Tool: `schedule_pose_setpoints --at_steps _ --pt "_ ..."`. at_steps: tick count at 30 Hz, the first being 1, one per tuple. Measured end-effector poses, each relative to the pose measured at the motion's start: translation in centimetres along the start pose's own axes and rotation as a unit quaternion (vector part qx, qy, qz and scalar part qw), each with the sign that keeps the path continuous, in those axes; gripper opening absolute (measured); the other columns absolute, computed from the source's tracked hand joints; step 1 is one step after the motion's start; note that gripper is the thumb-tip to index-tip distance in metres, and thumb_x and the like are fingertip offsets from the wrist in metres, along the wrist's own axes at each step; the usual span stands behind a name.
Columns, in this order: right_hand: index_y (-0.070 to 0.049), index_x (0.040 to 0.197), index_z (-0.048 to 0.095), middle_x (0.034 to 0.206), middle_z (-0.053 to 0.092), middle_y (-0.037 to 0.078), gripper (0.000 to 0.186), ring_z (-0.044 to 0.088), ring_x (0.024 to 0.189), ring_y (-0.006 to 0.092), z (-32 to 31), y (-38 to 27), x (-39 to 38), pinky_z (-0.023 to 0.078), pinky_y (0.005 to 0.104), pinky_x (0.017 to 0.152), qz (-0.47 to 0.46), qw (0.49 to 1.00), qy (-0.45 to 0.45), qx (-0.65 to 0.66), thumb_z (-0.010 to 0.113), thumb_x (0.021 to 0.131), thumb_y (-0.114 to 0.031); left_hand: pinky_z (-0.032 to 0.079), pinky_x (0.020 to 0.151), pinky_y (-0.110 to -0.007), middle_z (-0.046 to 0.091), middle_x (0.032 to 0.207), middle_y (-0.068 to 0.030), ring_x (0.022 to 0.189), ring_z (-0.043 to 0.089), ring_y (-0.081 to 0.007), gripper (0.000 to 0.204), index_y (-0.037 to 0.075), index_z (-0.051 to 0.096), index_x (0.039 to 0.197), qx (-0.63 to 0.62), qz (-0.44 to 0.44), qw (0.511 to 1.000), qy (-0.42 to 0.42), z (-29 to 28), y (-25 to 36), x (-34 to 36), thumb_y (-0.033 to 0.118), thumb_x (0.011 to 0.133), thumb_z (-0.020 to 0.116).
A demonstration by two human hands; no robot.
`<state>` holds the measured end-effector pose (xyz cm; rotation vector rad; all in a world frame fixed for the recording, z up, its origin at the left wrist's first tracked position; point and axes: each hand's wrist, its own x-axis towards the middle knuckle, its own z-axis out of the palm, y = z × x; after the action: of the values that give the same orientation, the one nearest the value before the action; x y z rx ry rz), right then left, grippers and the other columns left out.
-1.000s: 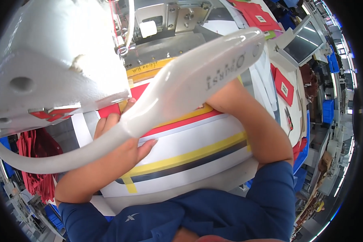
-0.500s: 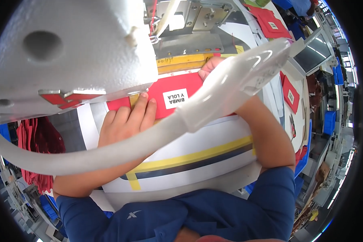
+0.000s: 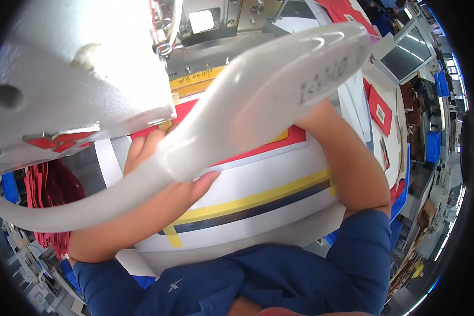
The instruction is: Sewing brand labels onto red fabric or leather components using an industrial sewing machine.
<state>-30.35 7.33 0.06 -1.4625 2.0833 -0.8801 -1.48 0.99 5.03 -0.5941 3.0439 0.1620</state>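
A red fabric panel [image 3: 295, 138] lies on the white work surface beside a sewing machine head [image 3: 116, 68], mostly behind a pale lamp-like head. My left hand [image 3: 181, 190] rests at the panel's near left, fingers extended toward the machine and thumb stretched out on the white surface. The pale lamp hides part of its fingers. Behind that same lamp, my right hand [image 3: 315, 115] reaches over the panel from the right; only its wrist side shows, its fingers hidden. A yellow strip [image 3: 282, 136] shows at the panel's right end. Past the panel sits a yellow plate [image 3: 195, 79].
The pale lamp [image 3: 247, 100] on its flexible neck crosses above both hands. Dark red pieces [image 3: 50, 195] hang at left. At right are a red labelled piece [image 3: 379, 110], small snips [image 3: 385, 155], a screen [image 3: 405, 52] and a blue bin [image 3: 400, 200].
The view has shifted, so lamp and machine sit differently. The red panel has come nearer on the right, with its white label now out of sight. My left thumb now shows, spread outward.
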Motion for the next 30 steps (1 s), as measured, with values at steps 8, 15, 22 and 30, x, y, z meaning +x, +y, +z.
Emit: schedule_pose_setpoints --at_steps 8,15,22,30 --pt "0.001 0.096 0.070 0.074 0.067 0.005 0.030 0.058 0.068 0.0125 -0.9 1.4 0.5 0.048 0.0331 0.064 -0.022 0.993 0.023 0.112 0.078 0.099 -0.028 0.052 0.096 -0.047 0.066 0.126 -0.0155 0.110 0.063 -0.0360 0.058 0.002 0.068 0.136 -0.113 0.027 0.991 0.070 4.3 1.9 8.2 0.030 0.088 0.084" --pt "0.001 0.097 0.072 0.075 0.069 0.007 0.032 0.059 0.069 0.0126 -1.4 1.0 0.6 0.048 0.0333 0.065 0.051 0.978 -0.035 0.201 0.075 0.100 -0.030 0.057 0.090 -0.046 0.062 0.124 -0.0131 0.107 0.066 -0.0336 0.061 0.011 0.071 0.139 -0.094 0.058 0.987 0.117 3.6 1.0 8.6 0.036 0.085 0.087" --pt "0.001 0.096 0.074 0.076 0.069 0.009 0.033 0.062 0.070 0.0171 -1.2 1.8 0.5 0.049 0.0360 0.066 0.021 0.977 -0.038 0.209 0.075 0.099 -0.031 0.049 0.096 -0.046 0.061 0.118 -0.0108 0.109 0.060 -0.0311 0.064 0.010 0.071 0.139 -0.094 0.065 0.986 0.124 3.9 1.1 8.9 0.035 0.083 0.089" --pt "0.001 0.095 0.073 0.074 0.069 0.010 0.033 0.062 0.068 0.0183 -1.1 1.6 0.5 0.049 0.0364 0.065 0.022 0.979 -0.045 0.200 0.075 0.098 -0.031 0.049 0.096 -0.045 0.062 0.120 -0.0115 0.107 0.060 -0.0322 0.064 0.010 0.069 0.141 -0.100 0.069 0.986 0.111 3.5 0.8 9.0 0.034 0.085 0.088"
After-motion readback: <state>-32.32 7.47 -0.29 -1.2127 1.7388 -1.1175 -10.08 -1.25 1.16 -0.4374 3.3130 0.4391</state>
